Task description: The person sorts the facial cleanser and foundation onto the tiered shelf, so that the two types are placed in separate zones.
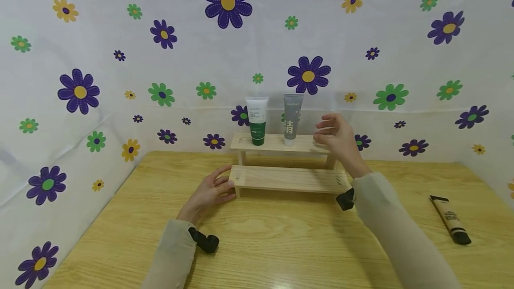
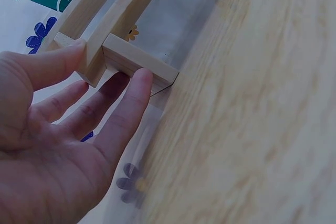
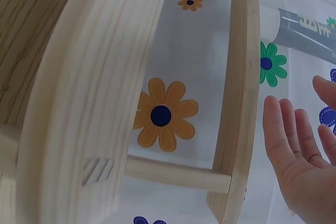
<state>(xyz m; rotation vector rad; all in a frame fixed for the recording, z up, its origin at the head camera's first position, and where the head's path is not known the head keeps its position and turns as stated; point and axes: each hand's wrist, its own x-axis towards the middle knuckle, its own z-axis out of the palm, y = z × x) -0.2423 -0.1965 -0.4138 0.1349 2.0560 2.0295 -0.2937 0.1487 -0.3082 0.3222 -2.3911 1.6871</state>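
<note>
A two-tier wooden stand has an upper shelf and a lower shelf. Upright on the upper shelf are a white-and-green squeeze tube and a grey squeeze tube, a gap between them. My left hand is at the stand's left end, its spread fingers and thumb touching the lower shelf's end and leg. Loosely bent, the fingers of my right hand hang by the upper shelf's right end, right of the grey tube and apart from it. The right wrist view shows that palm holding nothing.
A tan squeeze tube with black ends lies on the wood-grain table, to the right of my right forearm. Behind the stand hangs a white flower-print sheet, which also covers both sides.
</note>
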